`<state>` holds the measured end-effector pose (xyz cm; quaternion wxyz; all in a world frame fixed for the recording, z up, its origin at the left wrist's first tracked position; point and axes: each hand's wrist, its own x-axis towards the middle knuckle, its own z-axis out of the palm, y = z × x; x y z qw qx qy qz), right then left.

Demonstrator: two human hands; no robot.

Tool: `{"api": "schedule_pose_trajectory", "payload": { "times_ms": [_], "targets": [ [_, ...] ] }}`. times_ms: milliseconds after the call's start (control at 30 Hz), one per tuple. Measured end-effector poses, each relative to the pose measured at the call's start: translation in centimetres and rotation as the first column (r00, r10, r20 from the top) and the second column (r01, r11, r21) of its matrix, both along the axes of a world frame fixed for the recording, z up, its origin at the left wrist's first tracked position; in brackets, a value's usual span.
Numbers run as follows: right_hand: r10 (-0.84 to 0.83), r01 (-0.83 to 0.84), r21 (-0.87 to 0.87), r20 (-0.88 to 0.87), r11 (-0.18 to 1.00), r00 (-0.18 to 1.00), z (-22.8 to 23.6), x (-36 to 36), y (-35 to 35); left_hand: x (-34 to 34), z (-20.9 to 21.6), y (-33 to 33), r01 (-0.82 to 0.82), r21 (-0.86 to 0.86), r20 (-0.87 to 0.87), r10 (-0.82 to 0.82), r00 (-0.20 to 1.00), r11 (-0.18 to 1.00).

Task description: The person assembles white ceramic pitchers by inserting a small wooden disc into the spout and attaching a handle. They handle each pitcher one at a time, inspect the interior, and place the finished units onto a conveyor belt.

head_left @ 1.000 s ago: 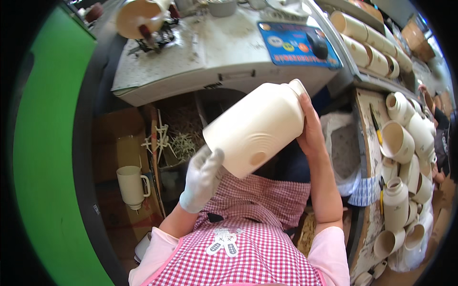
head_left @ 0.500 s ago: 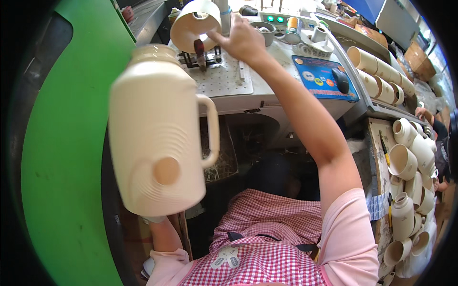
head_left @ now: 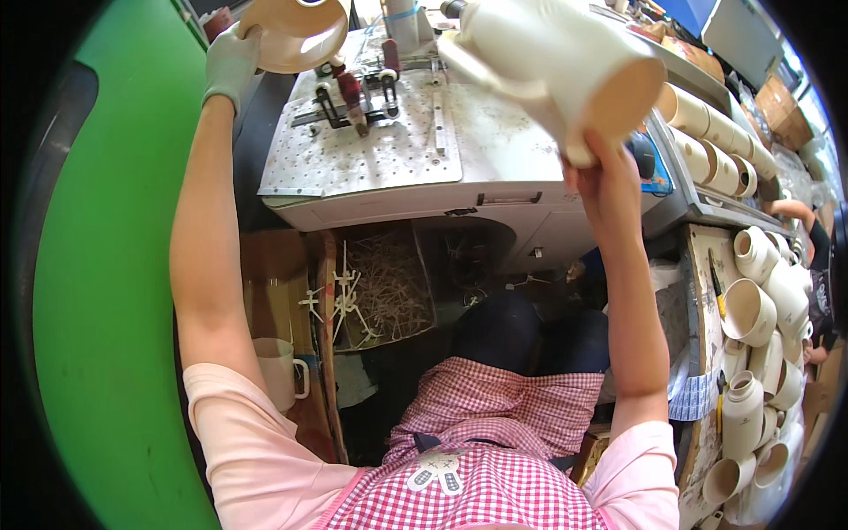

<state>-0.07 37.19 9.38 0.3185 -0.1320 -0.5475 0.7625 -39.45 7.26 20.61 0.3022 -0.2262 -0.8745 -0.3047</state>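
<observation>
My left hand (head_left: pixel 231 66), in a pale glove, is closed on the edge of a cream hollow vessel (head_left: pixel 309 55) at the upper left. Its wide, open end faces me, and its upper part is cut off by the frame. On the right, my bare right hand (head_left: pixel 605 172) grips the lower end of a tilted cream jug (head_left: pixel 539 53), blurred by motion. The jug's handle (head_left: pixel 495 81) points left, and its peach-coloured round end faces right and down. Between my hands, a small clamp fixture (head_left: pixel 353 93) with dark red handles stands on a perforated metal plate (head_left: pixel 380 159).
A green panel (head_left: pixel 106 265) runs along my left. Below the bench are a box of thin sprue scraps (head_left: pixel 389 283) and a cream mug (head_left: pixel 278 371). Several cream vessels (head_left: pixel 746 309) crowd a side table on the right, near another person's arm (head_left: pixel 791 210).
My left hand has risen to the upper left, and the large jug there has left that spot. My right hand has moved away from the fixture, rightward, and now holds a jug.
</observation>
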Motion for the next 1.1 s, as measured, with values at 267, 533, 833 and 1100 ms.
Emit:
{"api": "schedule_pose_trajectory", "payload": {
  "times_ms": [267, 533, 833, 1100],
  "targets": [
    [-0.197, 0.197, 0.017, 0.195, 0.980, 0.961, -4.1, 15.6, -0.2, -2.9, -3.0, 2.8, 0.065, -0.298, -0.127, -0.107, 0.986, 0.952],
    [-0.376, 0.382, 0.025, 0.245, 0.924, 0.893, -6.2, 20.6, 0.3, -5.9, -4.7, 0.9, 0.341, -0.098, 0.307, -0.298, 0.904, 0.935],
    [-0.291, 0.326, -0.168, 0.199, 0.931, 0.936, -6.5, 26.1, -1.2, 9.5, -5.9, -1.8, 0.154, -0.006, -0.181, -0.153, 0.972, 0.988],
    [-0.416, 0.434, -0.136, 0.147, 0.890, 0.898, -5.8, 31.5, -3.7, 39.5, -21.6, 0.6, 0.340, 0.577, 0.368, -0.608, 0.703, 0.743]
  ]
}}
